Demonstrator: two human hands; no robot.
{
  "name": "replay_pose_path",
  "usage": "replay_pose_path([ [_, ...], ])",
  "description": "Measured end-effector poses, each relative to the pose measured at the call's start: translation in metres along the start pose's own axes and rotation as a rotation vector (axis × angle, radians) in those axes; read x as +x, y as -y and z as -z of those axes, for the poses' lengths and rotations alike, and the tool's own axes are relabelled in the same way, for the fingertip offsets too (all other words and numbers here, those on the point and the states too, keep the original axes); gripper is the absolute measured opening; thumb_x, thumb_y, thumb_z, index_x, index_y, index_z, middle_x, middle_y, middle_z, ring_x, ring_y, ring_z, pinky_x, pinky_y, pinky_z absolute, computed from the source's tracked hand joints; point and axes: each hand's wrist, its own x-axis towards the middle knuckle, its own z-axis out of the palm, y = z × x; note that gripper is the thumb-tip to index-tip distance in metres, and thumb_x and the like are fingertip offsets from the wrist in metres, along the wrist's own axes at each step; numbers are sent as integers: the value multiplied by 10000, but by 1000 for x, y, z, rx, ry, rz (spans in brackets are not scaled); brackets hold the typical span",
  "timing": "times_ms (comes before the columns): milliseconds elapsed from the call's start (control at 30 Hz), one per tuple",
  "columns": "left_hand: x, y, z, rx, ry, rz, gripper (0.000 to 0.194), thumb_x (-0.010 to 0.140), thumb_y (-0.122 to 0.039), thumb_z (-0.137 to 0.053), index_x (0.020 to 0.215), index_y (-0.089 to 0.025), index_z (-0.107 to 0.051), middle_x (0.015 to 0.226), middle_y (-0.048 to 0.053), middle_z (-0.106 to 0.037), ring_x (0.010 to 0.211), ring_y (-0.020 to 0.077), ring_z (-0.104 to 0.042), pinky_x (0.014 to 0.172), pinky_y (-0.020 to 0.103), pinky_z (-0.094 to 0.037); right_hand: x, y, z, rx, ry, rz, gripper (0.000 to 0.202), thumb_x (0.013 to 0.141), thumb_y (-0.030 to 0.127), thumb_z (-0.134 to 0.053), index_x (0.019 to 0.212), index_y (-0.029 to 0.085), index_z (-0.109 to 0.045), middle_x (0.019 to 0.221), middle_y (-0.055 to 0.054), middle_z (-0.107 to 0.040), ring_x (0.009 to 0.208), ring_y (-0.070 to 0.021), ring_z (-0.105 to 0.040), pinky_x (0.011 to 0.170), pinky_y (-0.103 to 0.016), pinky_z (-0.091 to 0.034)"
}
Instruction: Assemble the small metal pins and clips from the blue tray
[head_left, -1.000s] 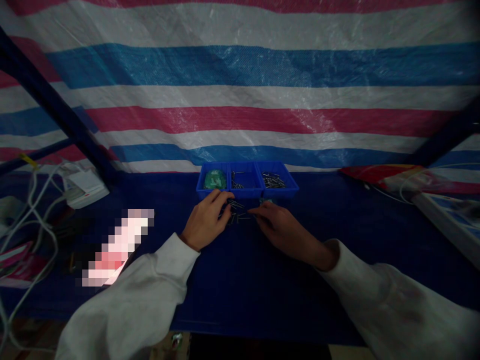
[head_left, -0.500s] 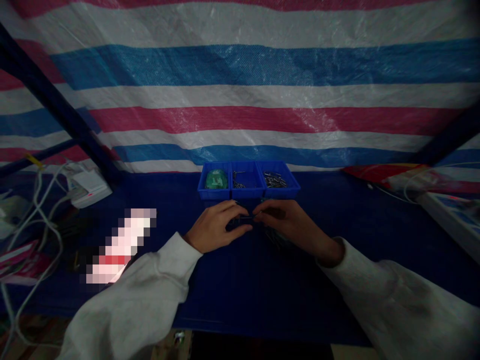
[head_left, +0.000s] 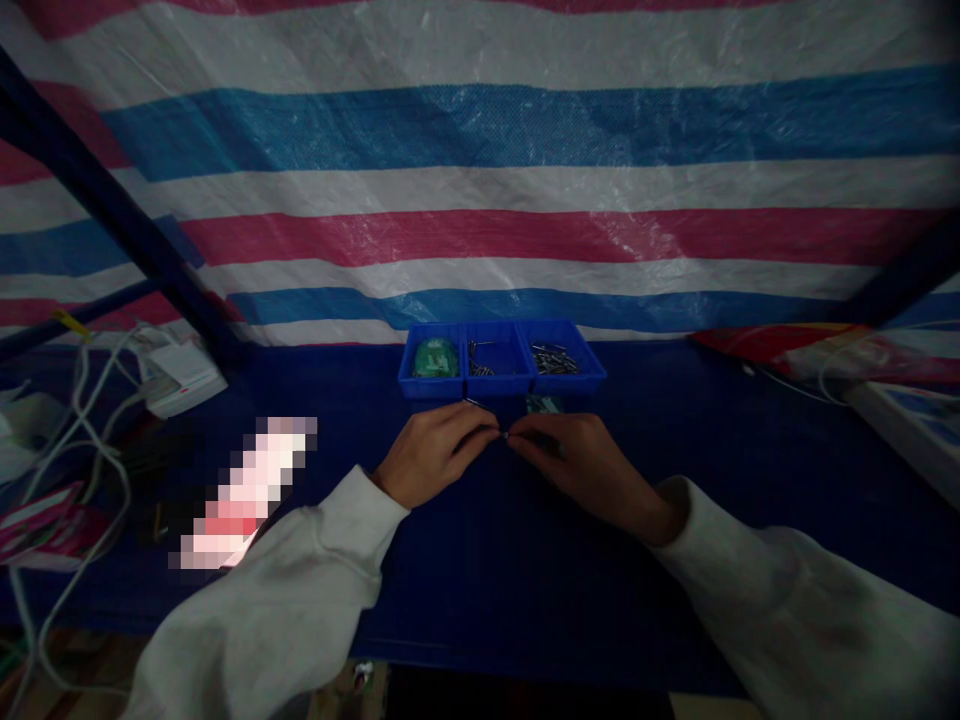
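Over the blue table, my left hand (head_left: 435, 455) and my right hand (head_left: 585, 460) meet fingertip to fingertip, each closed in a pinch. A small shiny metal piece (head_left: 505, 435) shows between the two pinches; most of it is covered by the fingers, so its kind is unclear. Just beyond my left fingers is a thin dark rod (head_left: 480, 405), and I cannot tell whether they touch it. A small clear plastic packet (head_left: 545, 404) lies behind my right fingers. Behind both hands stands a blue three-compartment tray (head_left: 497, 384) with a green bundle (head_left: 436, 358) and loose metal pins (head_left: 553, 358).
At left lie a pixelated bright oblong (head_left: 251, 495), white cables (head_left: 112, 470) and a white device (head_left: 184, 375). A red bag (head_left: 757, 350) and a white box (head_left: 911, 435) are at right. Striped sheeting (head_left: 525, 240) hangs behind the table.
My left thumb and fingers have closed from a wider curl into a pinch. The thin metal length that showed between my hands is now mostly covered, and the fingertips are closer together.
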Motion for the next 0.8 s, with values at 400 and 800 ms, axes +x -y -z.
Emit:
replay_pose_path([
  [400, 3, 2, -14, 223, -84, -139, 208, 957, -196, -488, 1146, -198, -576, 1037, 51, -593, 777, 114, -624, 629, 220, -545, -2, 5, 0, 185, 19, -145, 215, 908, 320, -533, 772, 184, -630, 657, 11, -613, 556, -117, -533, 521, -243, -387],
  [800, 12, 8, -17, 362, -115, -242, 205, 987, -248, -462, 1139, -156, -564, 1003, 46, -652, 809, 124, -674, 691, 224, -569, 0, 0, 0, 262, 30, -150, 301, 921, 402, -502, 734, 185, -594, 650, -3, -605, 559, -125, -521, 523, -254, -381],
])
